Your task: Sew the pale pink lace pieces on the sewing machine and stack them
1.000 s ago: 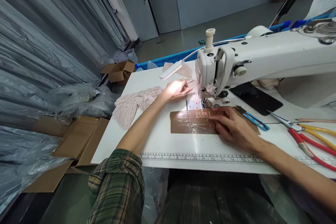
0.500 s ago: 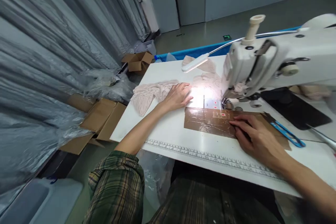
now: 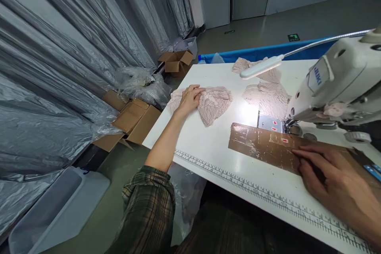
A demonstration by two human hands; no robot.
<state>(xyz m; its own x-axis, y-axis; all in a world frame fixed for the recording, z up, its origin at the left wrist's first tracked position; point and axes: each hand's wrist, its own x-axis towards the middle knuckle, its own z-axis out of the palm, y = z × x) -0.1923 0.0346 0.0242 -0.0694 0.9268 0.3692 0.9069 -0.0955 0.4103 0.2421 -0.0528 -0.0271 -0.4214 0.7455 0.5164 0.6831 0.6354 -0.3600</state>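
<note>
My left hand [image 3: 189, 100] lies on pale pink lace [image 3: 214, 105] at the left of the white table [image 3: 205, 143]. Its fingers are stretched out over the fabric, and parts of the lace show on both sides of the hand. My right hand [image 3: 333, 172] rests, fingers extended, on a flat brown strip [image 3: 258, 145] in front of the sewing machine [image 3: 336, 75]. Beside the needle area, more pink lace [image 3: 269, 99] lies under the lamp's light. Another lace piece [image 3: 241, 64] sits behind it, partly covered by the lamp [image 3: 262, 67].
A printed ruler [image 3: 238, 182] runs along the table's front edge. Blue-handled snips [image 3: 373, 172] lie at the right edge of view. Cardboard boxes [image 3: 135, 121], plastic bags [image 3: 145, 85] and a plastic bin [image 3: 59, 210] stand on the floor to the left.
The view has turned left. My left hand has moved left, away from the needle area and onto the lace. My right hand stays on the brown strip.
</note>
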